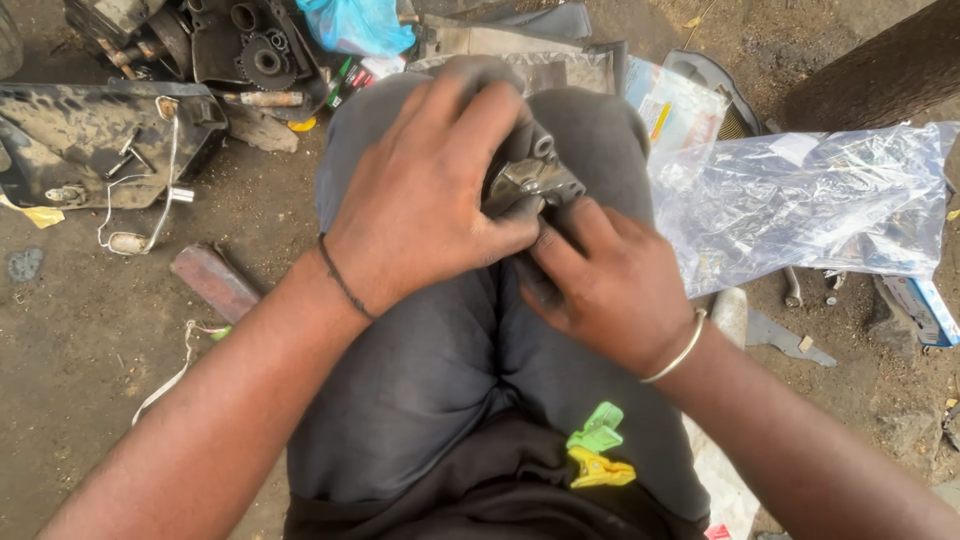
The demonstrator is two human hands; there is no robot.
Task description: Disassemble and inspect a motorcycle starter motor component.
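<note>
In the head view the person sits with knees drawn up, and both hands meet over the lap on a small metal part (pixel 535 178). The left hand (pixel 430 200) lies over the part from the left, fingers curled across its top and thumb pressed to its lower edge, so it is clasped around the piece. A thin dark band circles the left wrist. The right hand (pixel 605 280) comes up from below on the right, its fingertips pinching the underside of the same part; a pale metal bangle (pixel 680 350) sits on that wrist. The part is greyish, with a short tube-like stub at its upper end, and it rests just above the grey trousers (pixel 440 380), between the two knees. How much of it lies under the left palm cannot be told.

Two plastic clips, one green (pixel 598 428) and one yellow (pixel 598 468), are fastened at the dark waistband, touching each other.

On the dirt ground (pixel 90 340) toward the upper left lies a black, grimy engine cover (pixel 90 140), with white wires (pixel 150 215) trailing from it. Beyond it, near the top edge, sits a dark casing with a toothed gear (pixel 265 62), and a blue plastic bag (pixel 355 25) beside that. To the right of the knees a clear plastic bag (pixel 810 200) is spread on the ground, well apart from the hands.
</note>
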